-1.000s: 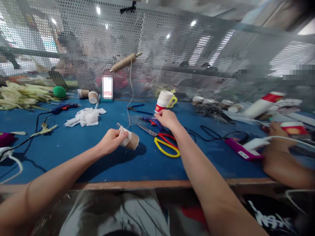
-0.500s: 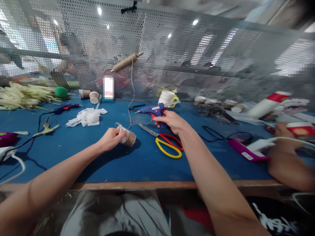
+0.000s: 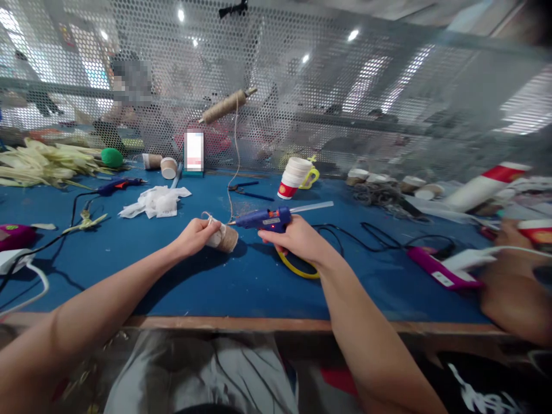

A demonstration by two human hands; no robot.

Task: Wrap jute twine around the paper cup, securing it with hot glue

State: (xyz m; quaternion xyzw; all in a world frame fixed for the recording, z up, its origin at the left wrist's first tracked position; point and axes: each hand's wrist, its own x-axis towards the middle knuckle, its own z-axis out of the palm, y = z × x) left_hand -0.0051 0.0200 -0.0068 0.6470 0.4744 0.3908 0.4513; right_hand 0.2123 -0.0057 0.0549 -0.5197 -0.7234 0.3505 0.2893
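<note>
My left hand [image 3: 195, 237] is closed on a small paper cup [image 3: 227, 240], tilted on its side, with brown twine wound around its lower part. A strand of twine [image 3: 236, 149] runs down to it from a spool [image 3: 224, 107] by the mesh screen. My right hand [image 3: 297, 237] grips a blue hot glue gun [image 3: 264, 219] by its handle, a clear glue stick [image 3: 314, 206] poking out of the back. The gun's nozzle is close above the cup; whether they touch I cannot tell. Partly hidden under this hand are scissors, only their yellow handle [image 3: 297, 270] showing.
Stacked paper cups [image 3: 295, 177] and dark pliers [image 3: 252, 191] lie beyond. White cloth strips [image 3: 156, 202], a second glue gun [image 3: 118, 186] and pale husks [image 3: 47, 164] are at left. On the right are a purple power strip [image 3: 442, 269], black cables and another person's arm [image 3: 513, 293].
My right hand has lifted the glue gun off its spot by the stacked cups and brought it nearer, over the scissors, its nozzle now at the cup. My left hand still holds the cup.
</note>
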